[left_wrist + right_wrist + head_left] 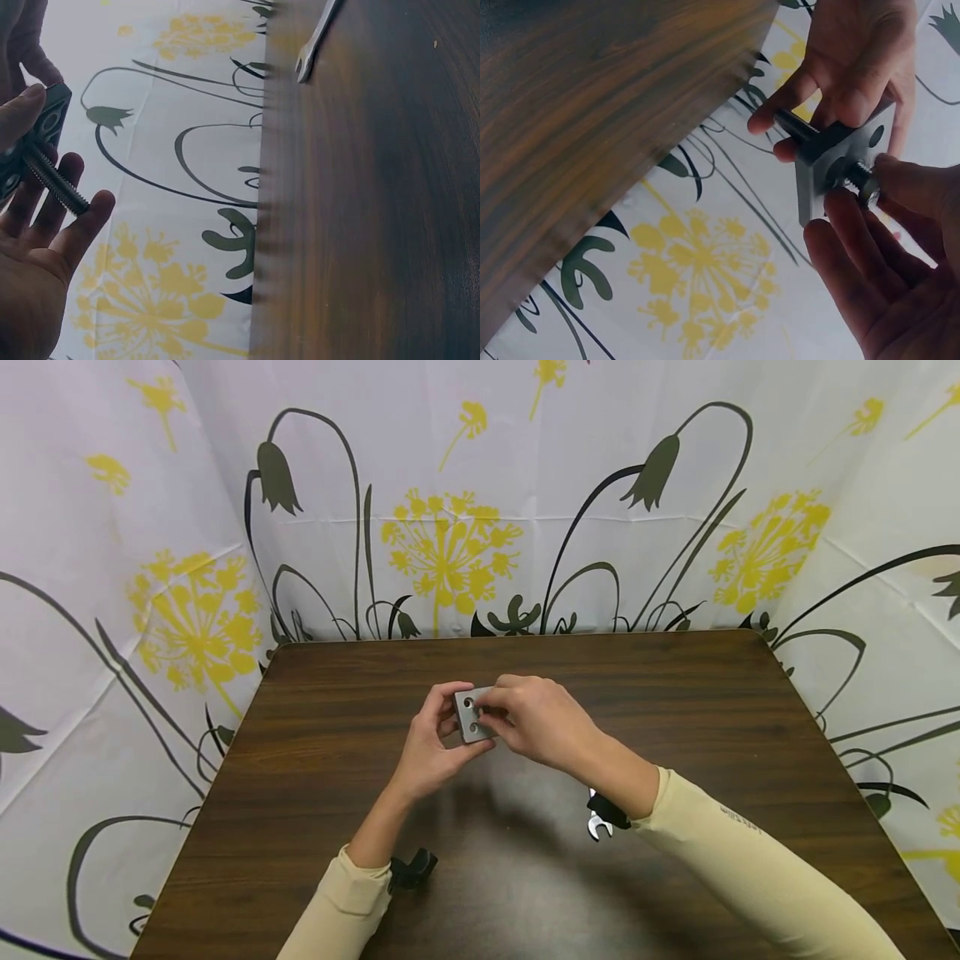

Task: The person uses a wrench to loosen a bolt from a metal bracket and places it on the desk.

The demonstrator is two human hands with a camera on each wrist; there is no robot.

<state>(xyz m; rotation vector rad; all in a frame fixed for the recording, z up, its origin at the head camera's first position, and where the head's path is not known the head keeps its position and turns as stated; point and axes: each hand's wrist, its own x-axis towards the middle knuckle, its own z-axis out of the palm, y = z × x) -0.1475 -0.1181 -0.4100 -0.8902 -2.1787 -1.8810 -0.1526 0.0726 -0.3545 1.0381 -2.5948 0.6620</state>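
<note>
A grey metal plate with round holes [465, 717] is held up above the table by my left hand [429, 750], its thumb and fingers gripping the edges. My right hand [542, 718] pinches a small part at the plate's face; in the right wrist view this is a bolt [868, 192] standing in the plate [855, 141]. From the opposite face a threaded shank [795, 126] sticks out beside the left fingers. The left wrist view shows a threaded shank [58, 184] too, its end close to a left fingertip.
An open-ended wrench [598, 827] lies on the brown wooden table [337, 693], partly hidden beneath the right wrist and its black strap. It shows in the left wrist view [315, 43] as well. A white floral curtain [480, 460] hangs behind the table and at its sides.
</note>
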